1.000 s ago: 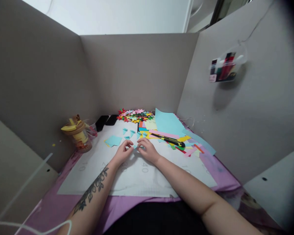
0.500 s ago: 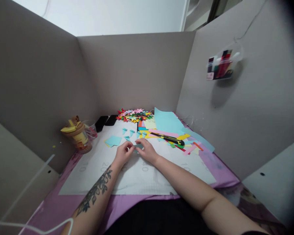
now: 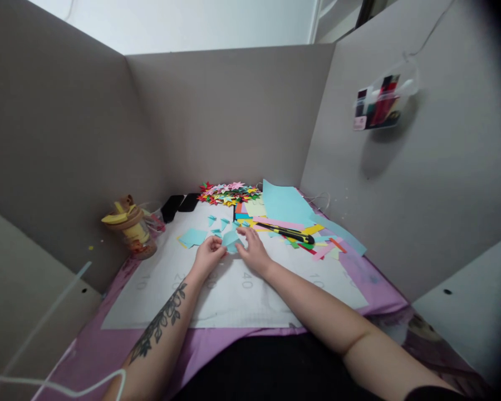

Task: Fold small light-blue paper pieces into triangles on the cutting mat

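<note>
Between my two hands is a small light-blue piece of paper (image 3: pixel 231 241) with a crease across it. My left hand (image 3: pixel 211 252) pinches its lower left edge, and my right hand (image 3: pixel 253 250) holds its right side between thumb and fingers. Just beyond my fingers lie several small folded light-blue paper pieces (image 3: pixel 224 224). Left of them rests a stack of light-blue paper squares (image 3: pixel 193 238), with a yellow edge showing beneath. A black and yellow utility knife (image 3: pixel 290 233) lies to the right of my right hand.
Colourful folded paper stars (image 3: pixel 229 194) are heaped at the back. A large light-blue sheet (image 3: pixel 286 205) and paper strips (image 3: pixel 325 250) lie on the right. At left stand a cup (image 3: pixel 129 228) and two black flat objects (image 3: pixel 187 202). A clear pouch (image 3: pixel 384 103) hangs on the right wall.
The paper was mostly hidden between my close fingers; now it is opened out and faces me. My hands have moved slightly apart.
</note>
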`<state>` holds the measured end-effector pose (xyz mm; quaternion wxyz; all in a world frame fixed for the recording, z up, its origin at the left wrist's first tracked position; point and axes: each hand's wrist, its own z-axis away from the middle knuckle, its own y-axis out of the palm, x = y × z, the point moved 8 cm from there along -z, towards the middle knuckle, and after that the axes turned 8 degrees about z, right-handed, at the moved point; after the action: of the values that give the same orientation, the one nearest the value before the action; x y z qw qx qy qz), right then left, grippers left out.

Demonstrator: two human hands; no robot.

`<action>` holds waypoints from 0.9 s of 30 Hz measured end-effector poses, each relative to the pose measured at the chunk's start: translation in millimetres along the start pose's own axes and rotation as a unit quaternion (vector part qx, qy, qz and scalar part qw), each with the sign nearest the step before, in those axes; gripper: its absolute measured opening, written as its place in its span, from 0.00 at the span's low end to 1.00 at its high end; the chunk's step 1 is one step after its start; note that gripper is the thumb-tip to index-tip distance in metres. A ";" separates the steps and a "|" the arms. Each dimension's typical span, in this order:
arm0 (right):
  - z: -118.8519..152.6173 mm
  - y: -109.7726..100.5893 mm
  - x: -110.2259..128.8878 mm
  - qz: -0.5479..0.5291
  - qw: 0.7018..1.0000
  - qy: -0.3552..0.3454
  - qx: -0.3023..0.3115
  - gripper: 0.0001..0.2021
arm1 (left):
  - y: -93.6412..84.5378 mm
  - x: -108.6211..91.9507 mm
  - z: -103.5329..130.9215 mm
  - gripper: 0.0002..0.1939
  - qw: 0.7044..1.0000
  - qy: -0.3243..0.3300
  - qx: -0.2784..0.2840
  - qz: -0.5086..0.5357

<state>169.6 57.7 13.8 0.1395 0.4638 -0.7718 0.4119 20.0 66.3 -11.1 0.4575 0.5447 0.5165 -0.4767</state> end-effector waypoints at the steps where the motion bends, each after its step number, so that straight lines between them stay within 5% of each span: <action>1: 1.0 -2.2 10.4 0.053 0.997 -0.051 -0.004 0.20 | -2.4 2.9 -0.5 0.13 1.000 -0.013 -0.013 0.020; 5: 6.8 11.0 36.2 0.194 0.961 -0.189 0.052 0.13 | -6.2 11.6 -2.0 0.17 0.994 -0.052 -0.032 0.095; 12: 5.5 24.0 40.8 0.263 0.932 -0.241 0.061 0.08 | -6.9 17.8 -1.1 0.19 0.992 -0.102 -0.027 0.070; 17: 4.6 24.2 29.7 0.225 0.942 -0.236 0.073 0.08 | -9.4 22.8 0.5 0.18 0.995 -0.098 -0.011 -0.001; 22: 7.7 31.7 -2.0 0.075 0.964 -0.196 0.164 0.06 | -12.6 3.6 12.8 0.15 0.970 0.052 -0.015 -0.235; 27: 13.6 24.3 -14.2 0.004 0.957 -0.189 0.219 0.06 | 24.4 -8.4 48.4 0.17 0.888 0.205 0.094 -0.400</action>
<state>159.2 61.4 -15.5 -0.1154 0.5491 -0.6771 0.4761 42.0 16.1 -8.8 0.0587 0.4175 0.7258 -0.5436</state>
